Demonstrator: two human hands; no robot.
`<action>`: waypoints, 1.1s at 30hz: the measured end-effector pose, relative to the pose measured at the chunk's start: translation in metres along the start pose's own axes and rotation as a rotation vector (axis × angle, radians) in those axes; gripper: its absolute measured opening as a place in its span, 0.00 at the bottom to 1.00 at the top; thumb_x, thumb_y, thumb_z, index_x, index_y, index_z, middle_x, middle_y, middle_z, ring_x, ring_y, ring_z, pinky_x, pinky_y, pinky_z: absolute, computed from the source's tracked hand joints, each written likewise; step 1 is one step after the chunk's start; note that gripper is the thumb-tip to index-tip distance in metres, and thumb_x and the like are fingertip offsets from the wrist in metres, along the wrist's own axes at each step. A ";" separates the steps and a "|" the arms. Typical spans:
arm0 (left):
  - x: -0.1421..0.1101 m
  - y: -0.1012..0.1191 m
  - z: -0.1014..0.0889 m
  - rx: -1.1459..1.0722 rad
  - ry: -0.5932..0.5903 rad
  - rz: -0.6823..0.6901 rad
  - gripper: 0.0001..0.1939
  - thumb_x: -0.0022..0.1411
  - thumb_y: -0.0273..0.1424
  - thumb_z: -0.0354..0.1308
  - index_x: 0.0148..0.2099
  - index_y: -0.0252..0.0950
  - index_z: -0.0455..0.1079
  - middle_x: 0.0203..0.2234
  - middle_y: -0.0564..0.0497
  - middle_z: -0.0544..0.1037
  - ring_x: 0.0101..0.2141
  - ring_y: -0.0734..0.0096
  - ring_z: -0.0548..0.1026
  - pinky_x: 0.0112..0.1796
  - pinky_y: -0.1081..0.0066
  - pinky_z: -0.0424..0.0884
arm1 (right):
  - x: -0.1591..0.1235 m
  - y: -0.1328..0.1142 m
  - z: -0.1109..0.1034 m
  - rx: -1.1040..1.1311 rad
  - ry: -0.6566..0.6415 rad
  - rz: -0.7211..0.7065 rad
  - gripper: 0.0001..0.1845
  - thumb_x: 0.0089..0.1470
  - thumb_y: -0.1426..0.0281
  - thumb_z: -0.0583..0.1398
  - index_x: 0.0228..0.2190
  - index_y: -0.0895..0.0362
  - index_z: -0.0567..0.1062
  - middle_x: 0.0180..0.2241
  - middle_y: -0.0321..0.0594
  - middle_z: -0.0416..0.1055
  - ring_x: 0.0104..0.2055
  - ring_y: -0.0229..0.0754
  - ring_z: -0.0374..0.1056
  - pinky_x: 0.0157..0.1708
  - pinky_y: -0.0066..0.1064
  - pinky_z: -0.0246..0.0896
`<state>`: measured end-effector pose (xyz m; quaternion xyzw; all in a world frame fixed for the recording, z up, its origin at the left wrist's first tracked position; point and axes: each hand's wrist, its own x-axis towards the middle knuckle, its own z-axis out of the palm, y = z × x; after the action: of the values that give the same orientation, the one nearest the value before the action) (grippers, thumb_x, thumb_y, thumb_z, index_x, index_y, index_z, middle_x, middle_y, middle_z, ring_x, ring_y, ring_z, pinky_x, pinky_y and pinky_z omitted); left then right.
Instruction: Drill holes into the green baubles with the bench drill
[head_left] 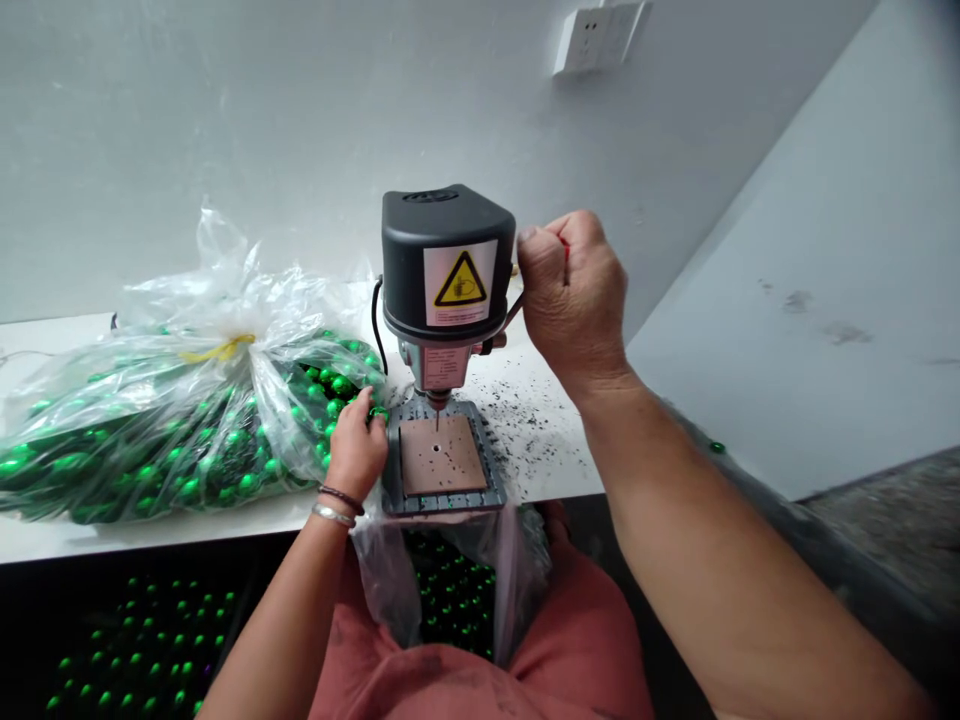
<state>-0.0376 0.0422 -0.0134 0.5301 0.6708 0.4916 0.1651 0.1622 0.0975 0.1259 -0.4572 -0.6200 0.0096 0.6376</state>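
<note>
A small bench drill press (pixel 448 255) with a black motor cover stands on the white table. My right hand (pixel 574 300) is closed around its feed lever at the right side, with a bit of red showing between the fingers. The drill bit (pixel 438 420) points down above a brown square board (pixel 457 470) with a hole in it, on the grey slotted base (pixel 491 490). Just left of the base, my left hand (pixel 357 445) pinches a shiny green ball (pixel 380 413) between thumb and fingers, beside a clear plastic bag (pixel 247 380) full of such balls.
Dark shavings (pixel 532 440) lie scattered right of the base. An open plastic bag (pixel 510 560) with green balls hangs between the knees below the table edge. More green balls (pixel 142 640) lie under the table at left. A wall socket (pixel 596 40) is above.
</note>
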 end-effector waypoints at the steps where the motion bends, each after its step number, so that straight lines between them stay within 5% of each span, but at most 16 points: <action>1: -0.002 0.008 -0.006 -0.212 -0.003 -0.148 0.19 0.53 0.26 0.55 0.49 0.35 0.67 0.39 0.44 0.73 0.41 0.64 0.71 0.41 0.67 0.69 | 0.000 0.000 0.000 0.007 0.002 -0.007 0.15 0.54 0.59 0.50 0.23 0.55 0.59 0.19 0.31 0.57 0.22 0.32 0.53 0.27 0.29 0.52; 5: -0.009 0.030 -0.024 -1.051 -0.109 -0.715 0.10 0.58 0.26 0.50 0.43 0.30 0.65 0.30 0.45 0.72 0.28 0.74 0.72 0.23 0.79 0.67 | 0.000 0.000 0.000 0.044 0.001 -0.023 0.15 0.54 0.57 0.49 0.23 0.55 0.59 0.19 0.30 0.57 0.22 0.32 0.52 0.28 0.29 0.52; 9: -0.016 0.029 -0.027 -1.442 -0.167 -0.964 0.12 0.64 0.30 0.43 0.37 0.27 0.63 0.33 0.38 0.71 0.30 0.72 0.72 0.22 0.81 0.67 | -0.001 0.000 0.000 0.026 0.006 -0.015 0.16 0.53 0.56 0.49 0.23 0.55 0.59 0.19 0.30 0.56 0.22 0.31 0.52 0.27 0.28 0.50; 15: -0.032 0.032 -0.022 -1.440 -0.294 -0.941 0.09 0.60 0.28 0.49 0.43 0.31 0.63 0.35 0.41 0.72 0.35 0.65 0.74 0.23 0.79 0.68 | -0.002 -0.001 -0.002 0.028 -0.020 0.002 0.16 0.54 0.56 0.49 0.23 0.55 0.58 0.19 0.30 0.55 0.23 0.32 0.53 0.29 0.29 0.51; 20: -0.049 0.032 -0.016 -1.002 -0.266 -0.613 0.26 0.49 0.24 0.61 0.50 0.36 0.59 0.35 0.47 0.74 0.31 0.70 0.75 0.23 0.78 0.66 | -0.002 -0.003 -0.002 0.039 -0.032 0.010 0.15 0.55 0.58 0.50 0.23 0.54 0.57 0.20 0.30 0.56 0.24 0.32 0.52 0.30 0.30 0.51; 24: -0.056 0.024 -0.012 -0.736 -0.249 -0.475 0.25 0.44 0.29 0.66 0.43 0.35 0.61 0.29 0.52 0.74 0.26 0.77 0.72 0.25 0.78 0.65 | -0.002 -0.004 -0.002 0.035 -0.025 0.005 0.14 0.55 0.60 0.50 0.23 0.55 0.56 0.20 0.30 0.55 0.24 0.31 0.50 0.29 0.29 0.48; 33: -0.050 0.023 -0.011 -1.000 -0.318 -0.556 0.26 0.48 0.35 0.63 0.49 0.34 0.64 0.28 0.51 0.73 0.27 0.73 0.73 0.24 0.77 0.67 | -0.004 -0.004 -0.006 0.037 -0.048 -0.014 0.15 0.56 0.59 0.47 0.23 0.55 0.55 0.21 0.31 0.55 0.25 0.32 0.51 0.29 0.28 0.48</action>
<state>-0.0136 -0.0081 -0.0045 0.2594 0.4385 0.6010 0.6159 0.1640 0.0894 0.1265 -0.4407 -0.6379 0.0276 0.6310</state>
